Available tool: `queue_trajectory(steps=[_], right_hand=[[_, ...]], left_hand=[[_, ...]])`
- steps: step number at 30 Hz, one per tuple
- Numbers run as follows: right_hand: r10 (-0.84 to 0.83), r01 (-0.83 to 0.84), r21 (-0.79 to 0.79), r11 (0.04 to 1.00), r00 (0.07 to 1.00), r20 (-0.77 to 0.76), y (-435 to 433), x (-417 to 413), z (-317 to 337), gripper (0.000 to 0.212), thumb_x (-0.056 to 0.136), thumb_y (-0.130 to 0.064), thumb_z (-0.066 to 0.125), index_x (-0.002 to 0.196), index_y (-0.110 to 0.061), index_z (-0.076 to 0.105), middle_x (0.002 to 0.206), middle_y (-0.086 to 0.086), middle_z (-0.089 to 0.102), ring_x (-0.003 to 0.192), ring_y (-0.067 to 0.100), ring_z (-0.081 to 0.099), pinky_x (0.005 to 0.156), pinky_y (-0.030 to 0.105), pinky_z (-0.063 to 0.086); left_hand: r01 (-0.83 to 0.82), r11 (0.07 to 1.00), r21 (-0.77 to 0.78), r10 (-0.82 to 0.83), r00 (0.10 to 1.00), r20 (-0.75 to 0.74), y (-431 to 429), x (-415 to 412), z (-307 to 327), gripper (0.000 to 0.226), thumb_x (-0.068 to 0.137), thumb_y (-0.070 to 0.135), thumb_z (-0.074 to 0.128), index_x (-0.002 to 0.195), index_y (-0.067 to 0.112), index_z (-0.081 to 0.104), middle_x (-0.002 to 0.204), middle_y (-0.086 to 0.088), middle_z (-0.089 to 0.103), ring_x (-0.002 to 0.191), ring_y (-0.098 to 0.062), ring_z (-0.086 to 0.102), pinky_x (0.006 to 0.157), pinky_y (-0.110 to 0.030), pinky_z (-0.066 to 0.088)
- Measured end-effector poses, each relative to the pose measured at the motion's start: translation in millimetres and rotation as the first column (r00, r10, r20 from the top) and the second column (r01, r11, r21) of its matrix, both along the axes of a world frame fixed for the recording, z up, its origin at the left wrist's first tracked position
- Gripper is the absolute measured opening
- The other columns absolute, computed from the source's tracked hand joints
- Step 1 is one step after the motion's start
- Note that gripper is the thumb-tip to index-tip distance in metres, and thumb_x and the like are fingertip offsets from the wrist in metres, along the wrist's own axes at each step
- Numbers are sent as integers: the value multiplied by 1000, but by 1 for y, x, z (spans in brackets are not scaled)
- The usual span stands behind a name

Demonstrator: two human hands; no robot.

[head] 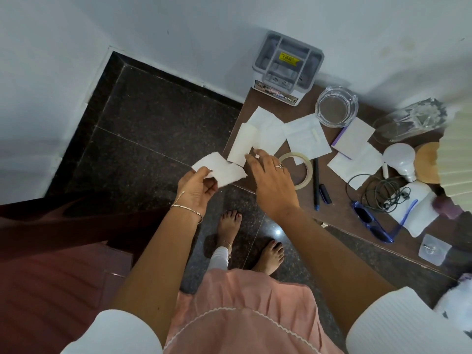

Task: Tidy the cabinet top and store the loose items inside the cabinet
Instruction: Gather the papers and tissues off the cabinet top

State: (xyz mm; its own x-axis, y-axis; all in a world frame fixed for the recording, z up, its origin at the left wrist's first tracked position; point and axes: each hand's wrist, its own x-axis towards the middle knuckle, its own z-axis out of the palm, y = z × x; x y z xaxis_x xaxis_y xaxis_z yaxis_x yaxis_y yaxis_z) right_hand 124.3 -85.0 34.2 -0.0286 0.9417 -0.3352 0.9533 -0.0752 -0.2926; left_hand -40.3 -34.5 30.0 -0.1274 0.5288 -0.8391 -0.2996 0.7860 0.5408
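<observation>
Tissue piece [222,169] was pinched between the thumb and curled fingers of my left hand [196,187]. It was held just off the cabinet's left corner, over the dark floor. Right hand [272,180] held nothing: fingers [251,158] straight, slightly spread, tips at the near edge of a second tissue piece [242,143]. That one lay on the corner of the cabinet top [341,215], partly overhanging. From my feed I couldn't tell if the tips touched it.

Step, as I judged it: gathering loose paper off the top, early on, with most clutter unsorted. The next move called for the right fingertips to close on that second piece. It looked thin and floppy, so a light pinch or a slide off the edge, then into the left-hand bundle.

Further out:
- More white sheets [305,139] overlapped just beyond the fingertips.
- Tape roll [306,175] lay just right of the right hand.
- Pens [316,185] were next over.
- Farther right were a bulb [399,159], an earphone cable [378,192] and blue sunglasses [375,223].
- Grey organizer [288,65] and glass ashtray [335,106] stood by the wall.

Cabinet door was not in view.
</observation>
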Motion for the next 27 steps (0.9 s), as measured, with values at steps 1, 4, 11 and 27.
queue_trajectory(steps=[1, 4, 11, 27], right_hand=[[-80, 80, 10, 997, 996, -46, -2, -2, -1, 82, 75, 1, 66, 146, -16, 29, 149, 12, 30, 131, 33, 36, 103, 47, 42], [-234, 237, 9, 971, 963, -136, -6, -5, -7, 69, 82, -5, 59, 144, -14, 32, 146, 11, 34, 126, 30, 41, 97, 43, 47], [-216, 222, 19, 975, 962, -165, 0, -14, -16, 75, 80, -4, 62, 147, -17, 30, 147, 12, 33, 126, 32, 42, 98, 43, 46], [-200, 201, -8, 980, 971, -130, 14, -19, -19, 97, 75, 3, 69, 150, -32, 19, 157, 13, 12, 133, 38, 36, 99, 45, 46]], left_hand=[[-20, 1000, -5, 20, 999, 45, 1, 1, 3, 10, 90, 8, 55, 98, 10, 61, 83, -6, 70, 72, -15, 67, 65, -27, 54], [-31, 999, -22, 33, 993, 112, 3, 5, 5, 10, 93, 14, 53, 97, 11, 61, 68, -2, 73, 63, -10, 69, 67, -27, 54], [32, 996, -83, -25, 997, 80, 12, 9, 1, 19, 94, 13, 49, 110, 8, 58, 85, -9, 66, 68, -15, 64, 64, -28, 52], [158, 986, -52, -155, 986, 56, 8, -5, 3, 23, 99, 19, 41, 114, 12, 57, 91, -7, 63, 72, -14, 59, 69, -29, 51]])
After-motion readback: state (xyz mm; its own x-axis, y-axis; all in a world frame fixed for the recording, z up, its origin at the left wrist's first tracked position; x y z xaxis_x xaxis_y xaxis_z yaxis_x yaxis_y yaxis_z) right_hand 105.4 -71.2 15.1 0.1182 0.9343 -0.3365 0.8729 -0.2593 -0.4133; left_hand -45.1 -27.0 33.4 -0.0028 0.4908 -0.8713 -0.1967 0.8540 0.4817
